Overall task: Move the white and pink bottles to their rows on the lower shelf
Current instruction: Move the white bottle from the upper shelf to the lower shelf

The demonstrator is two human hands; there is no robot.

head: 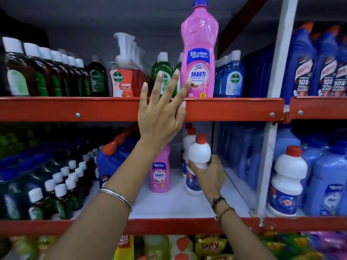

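Note:
A tall pink bottle [200, 53] with a blue cap stands upright at the front edge of the upper shelf [234, 107]. My left hand [161, 111] is raised in front of that shelf edge, fingers spread, its fingertips just left of the pink bottle and holding nothing. On the lower shelf [169, 201], my right hand [206, 175] grips a white bottle with a red cap [200, 152] at the front of a row of white bottles [189, 139]. A second pink bottle [160, 173] stands to the left of that row, partly hidden by my left forearm.
Dettol bottles [120, 77] fill the upper shelf left of the pink bottle; blue bottles [231, 79] stand right of it. The lower shelf has small dark bottles [62, 186] on the left and blue bottles [242, 156] on the right. Another white bottle [287, 181] stands beyond a white upright post [272, 113].

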